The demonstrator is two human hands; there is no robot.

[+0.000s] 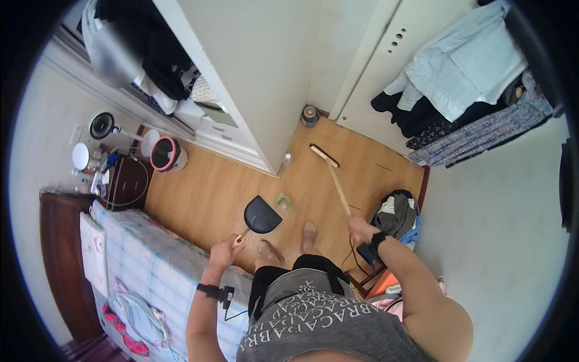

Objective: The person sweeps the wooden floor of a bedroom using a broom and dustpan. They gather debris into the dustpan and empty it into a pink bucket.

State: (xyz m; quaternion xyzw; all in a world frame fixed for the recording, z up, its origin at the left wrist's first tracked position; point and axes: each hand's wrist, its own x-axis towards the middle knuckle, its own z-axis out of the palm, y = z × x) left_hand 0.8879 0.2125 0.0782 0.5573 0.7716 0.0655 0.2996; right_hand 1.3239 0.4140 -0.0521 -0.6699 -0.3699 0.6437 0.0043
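Note:
My left hand (225,252) is closed around the handle of a black dustpan (262,215), which is held low in front of my left foot. My right hand (360,227) grips the wooden handle of a broom (337,183). The broom's head (324,155), light on top with dark bristles, reaches out over the wood floor ahead of me. Between dustpan and broom lies a crumpled, clear and green plastic piece (284,202). Farther off, a small clear bottle with a white cap (287,159) stands by the corner of the white wardrobe (253,77).
A made bed (149,253) runs along my left. Beyond it are a pink-rimmed bin (165,154) and a white fan (103,126). At my right stands a laundry basket of clothes (397,215); garments (461,77) hang above. A dark round container (310,116) sits in the far corner.

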